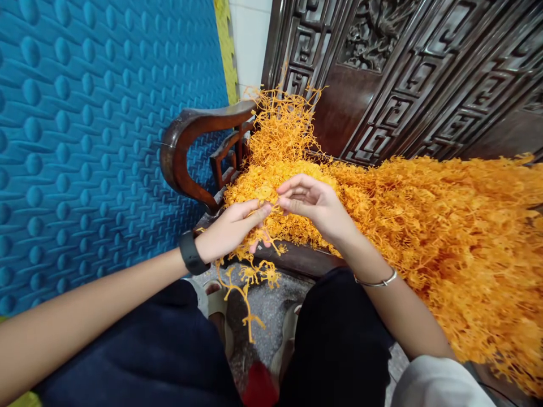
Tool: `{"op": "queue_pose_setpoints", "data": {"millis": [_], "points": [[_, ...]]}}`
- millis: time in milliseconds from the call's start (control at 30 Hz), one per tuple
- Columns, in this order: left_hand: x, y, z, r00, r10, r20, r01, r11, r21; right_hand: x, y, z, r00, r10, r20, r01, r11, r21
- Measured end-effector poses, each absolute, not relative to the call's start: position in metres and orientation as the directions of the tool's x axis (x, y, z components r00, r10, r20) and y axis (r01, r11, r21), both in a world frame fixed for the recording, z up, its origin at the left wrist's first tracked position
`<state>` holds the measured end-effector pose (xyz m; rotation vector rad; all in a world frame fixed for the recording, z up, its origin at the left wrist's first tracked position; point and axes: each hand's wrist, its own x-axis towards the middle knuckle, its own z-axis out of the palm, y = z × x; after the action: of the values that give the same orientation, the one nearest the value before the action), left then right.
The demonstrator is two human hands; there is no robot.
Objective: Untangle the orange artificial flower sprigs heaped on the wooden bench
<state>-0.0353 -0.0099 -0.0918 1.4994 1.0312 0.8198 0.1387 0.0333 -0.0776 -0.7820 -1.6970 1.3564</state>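
My left hand (231, 229), with a black band on the wrist, is closed on a yellow-orange branching plastic piece (242, 289). Thin stems and small flower-like ends of it hang below the fingers, over the gap between my knees. My right hand (320, 206), wearing a silver bangle, meets the left fingertips. Its thumb and forefinger pinch a bit of the same orange plastic near the left thumb; the other fingers are curled loosely. A large heap of similar orange pieces (424, 226) lies right behind and beside both hands.
The heap covers a dark carved wooden bench with a curved armrest (180, 152) and a carved backrest (348, 107). Blue bumpy foam matting (85, 141) is at the left. Below are my sandalled feet on a speckled grey floor (271, 294) and a red object (259, 387).
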Motion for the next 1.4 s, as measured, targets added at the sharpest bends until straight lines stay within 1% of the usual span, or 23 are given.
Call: {"op": "queue_pose_setpoints", "data": {"millis": [133,233,300,367,433,467,500,567,667,733,800,867,900,933,967,1000,1067,1100,1167,1200,1300,1400], "points": [[-0.028,-0.013,-0.09,0.322,0.944,-0.064,0.17,0.009,0.985,0.13,0.035,-0.086,-0.304,0.92,0.246,-0.059,0.24,-0.969],[-0.021,-0.014,-0.089,0.251,0.963,-0.096,0.153,0.058,0.987,0.128,0.044,-0.091,-0.217,0.94,0.263,-0.095,0.247,-0.964],[-0.02,-0.014,-0.089,0.209,0.972,-0.109,0.135,0.081,0.988,0.138,0.06,-0.092,-0.115,0.946,0.302,-0.1,0.292,-0.951],[-0.023,-0.014,-0.09,0.182,0.975,-0.128,0.137,0.103,0.985,0.16,0.085,-0.094,0.095,0.917,0.386,-0.057,0.392,-0.918],[-0.029,-0.014,-0.092,0.186,0.972,-0.144,0.152,0.116,0.982,0.189,0.113,-0.099,0.35,0.816,0.46,0.076,0.465,-0.882],[-0.031,-0.014,-0.092,0.2,0.968,-0.149,0.157,0.119,0.98,0.202,0.126,-0.104,0.444,0.757,0.48,0.15,0.465,-0.872],[-0.034,-0.013,-0.093,0.215,0.965,-0.151,0.158,0.118,0.98,0.213,0.137,-0.11,0.445,0.765,0.466,0.191,0.427,-0.884],[-0.035,-0.013,-0.095,0.232,0.959,-0.16,0.158,0.125,0.98,0.227,0.152,-0.124,0.378,0.826,0.419,0.231,0.354,-0.906],[-0.033,-0.012,-0.099,0.257,0.948,-0.188,0.174,0.146,0.974,0.229,0.162,-0.143,0.251,0.864,0.436,0.311,0.354,-0.882],[-0.031,-0.012,-0.101,0.283,0.94,-0.193,0.188,0.143,0.972,0.226,0.163,-0.149,0.184,0.864,0.469,0.425,0.36,-0.831],[-0.031,-0.011,-0.103,0.313,0.93,-0.191,0.205,0.131,0.97,0.224,0.162,-0.149,0.108,0.856,0.506,0.564,0.367,-0.74],[-0.032,-0.01,-0.103,0.334,0.921,-0.199,0.241,0.121,0.963,0.221,0.156,-0.143,0.065,0.81,0.583,0.639,0.415,-0.648],[-0.033,-0.009,-0.103,0.343,0.917,-0.203,0.265,0.113,0.958,0.218,0.152,-0.138,0.06,0.785,0.616,0.627,0.451,-0.636],[-0.033,-0.007,-0.102,0.348,0.915,-0.207,0.29,0.105,0.951,0.215,0.145,-0.133,0.052,0.78,0.623,0.579,0.485,-0.656],[-0.034,-0.006,-0.102,0.35,0.913,-0.209,0.313,0.096,0.945,0.21,0.138,-0.127,0.022,0.8,0.6,0.5,0.511,-0.7],[-0.034,-0.005,-0.102,0.354,0.912,-0.209,0.331,0.086,0.94,0.204,0.129,-0.12,-0.045,0.832,0.553,0.401,0.522,-0.753],[-0.034,-0.003,-0.103,0.37,0.906,-0.207,0.357,0.067,0.932,0.189,0.108,-0.107,-0.283,0.857,0.431,0.211,0.494,-0.844],[-0.035,-0.003,-0.104,0.376,0.904,-0.205,0.365,0.059,0.929,0.181,0.097,-0.101,-0.411,0.83,0.377,0.148,0.469,-0.871],[-0.035,-0.001,-0.106,0.38,0.905,-0.193,0.369,0.042,0.928,0.166,0.078,-0.092,-0.604,0.74,0.294,0.107,0.441,-0.891],[-0.035,-0.001,-0.107,0.376,0.908,-0.183,0.364,0.037,0.931,0.159,0.07,-0.089,-0.659,0.704,0.265,0.117,0.444,-0.889],[-0.035,0.0,-0.111,0.384,0.906,-0.177,0.358,0.031,0.933,0.146,0.056,-0.085,-0.703,0.675,0.225,0.16,0.458,-0.875],[-0.034,0.0,-0.109,0.392,0.901,-0.186,0.358,0.037,0.933,0.141,0.056,-0.088,-0.625,0.748,0.223,0.13,0.382,-0.915]]}}
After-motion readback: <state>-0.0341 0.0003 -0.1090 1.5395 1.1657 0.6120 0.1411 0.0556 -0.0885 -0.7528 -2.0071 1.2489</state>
